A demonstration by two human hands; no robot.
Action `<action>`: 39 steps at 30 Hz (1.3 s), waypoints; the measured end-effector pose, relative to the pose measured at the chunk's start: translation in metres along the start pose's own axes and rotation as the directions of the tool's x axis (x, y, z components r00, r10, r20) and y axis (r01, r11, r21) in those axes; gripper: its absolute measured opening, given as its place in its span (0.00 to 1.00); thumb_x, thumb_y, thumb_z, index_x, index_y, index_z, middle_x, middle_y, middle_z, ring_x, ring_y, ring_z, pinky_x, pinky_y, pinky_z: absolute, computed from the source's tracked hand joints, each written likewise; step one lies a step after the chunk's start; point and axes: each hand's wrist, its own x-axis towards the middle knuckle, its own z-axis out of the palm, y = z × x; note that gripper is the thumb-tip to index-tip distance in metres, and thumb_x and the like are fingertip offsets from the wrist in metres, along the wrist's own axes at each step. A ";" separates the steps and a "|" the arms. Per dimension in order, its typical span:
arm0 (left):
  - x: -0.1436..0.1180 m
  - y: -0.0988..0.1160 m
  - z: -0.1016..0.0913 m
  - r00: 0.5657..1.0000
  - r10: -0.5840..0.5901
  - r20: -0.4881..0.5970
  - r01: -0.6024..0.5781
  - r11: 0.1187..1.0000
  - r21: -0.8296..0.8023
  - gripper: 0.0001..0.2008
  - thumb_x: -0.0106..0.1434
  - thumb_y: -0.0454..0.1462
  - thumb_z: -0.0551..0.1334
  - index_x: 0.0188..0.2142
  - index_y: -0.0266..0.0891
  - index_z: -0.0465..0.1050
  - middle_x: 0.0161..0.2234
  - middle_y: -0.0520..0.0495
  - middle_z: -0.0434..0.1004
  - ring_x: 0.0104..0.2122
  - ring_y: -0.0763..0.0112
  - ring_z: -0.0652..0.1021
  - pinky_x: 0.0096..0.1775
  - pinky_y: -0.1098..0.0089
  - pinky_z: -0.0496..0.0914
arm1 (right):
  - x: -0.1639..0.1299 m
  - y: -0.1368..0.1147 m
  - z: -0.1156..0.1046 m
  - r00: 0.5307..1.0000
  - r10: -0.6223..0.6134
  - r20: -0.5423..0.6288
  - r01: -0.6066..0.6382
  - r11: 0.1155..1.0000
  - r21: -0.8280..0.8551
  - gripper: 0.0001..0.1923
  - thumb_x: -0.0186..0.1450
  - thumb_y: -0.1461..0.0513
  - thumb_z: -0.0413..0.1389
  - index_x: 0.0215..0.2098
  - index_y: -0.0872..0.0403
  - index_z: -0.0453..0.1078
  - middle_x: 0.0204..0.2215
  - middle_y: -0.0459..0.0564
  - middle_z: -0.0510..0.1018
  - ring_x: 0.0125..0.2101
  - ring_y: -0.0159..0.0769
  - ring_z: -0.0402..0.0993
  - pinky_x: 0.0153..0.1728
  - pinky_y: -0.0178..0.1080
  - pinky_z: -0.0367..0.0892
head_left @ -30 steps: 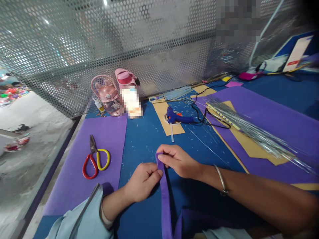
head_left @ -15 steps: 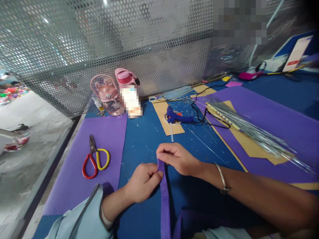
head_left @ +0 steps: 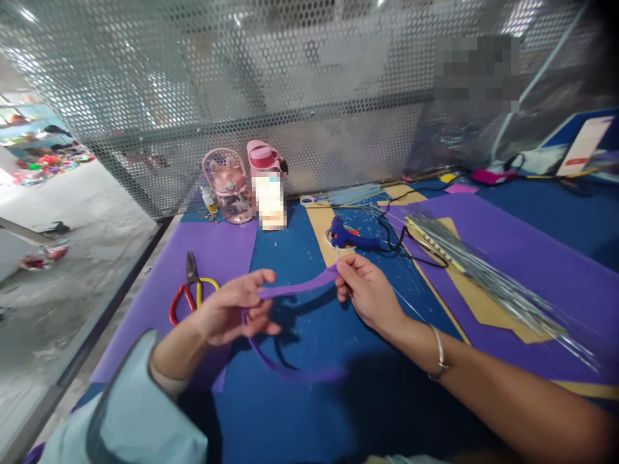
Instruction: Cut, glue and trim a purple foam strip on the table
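Note:
A long purple foam strip (head_left: 294,289) is stretched in the air between my two hands above the blue table (head_left: 309,335). My right hand (head_left: 368,291) pinches its far end, just in front of the blue glue gun (head_left: 351,238). My left hand (head_left: 232,312) holds the strip further along, with fingers spread around it. The rest of the strip loops down under my left hand and trails across the table. Red and yellow scissors (head_left: 192,293) lie on a purple foam sheet (head_left: 203,258), just left of my left hand.
Two pink bottles (head_left: 242,183) stand at the back against a perforated metal screen (head_left: 271,90). At the right a bundle of thin silvery sticks (head_left: 488,274) lies on purple and tan sheets. The table's left edge drops to a concrete floor (head_left: 62,258).
Both hands have lifted the strip off the table and moved apart. The strip, earlier running straight toward me, now spans sideways between the hands. The camera has tilted up a little.

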 end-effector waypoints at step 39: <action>0.009 -0.001 0.008 0.774 0.573 -0.270 -0.471 0.805 0.359 0.32 0.52 0.34 0.68 0.55 0.46 0.57 0.49 0.44 0.70 0.22 0.84 0.67 0.22 0.79 0.62 | -0.011 0.007 0.003 0.714 0.566 0.412 -0.609 0.793 -0.033 0.15 0.59 0.54 0.48 0.20 0.53 0.57 0.11 0.38 0.62 0.10 0.22 0.52 0.11 0.26 0.46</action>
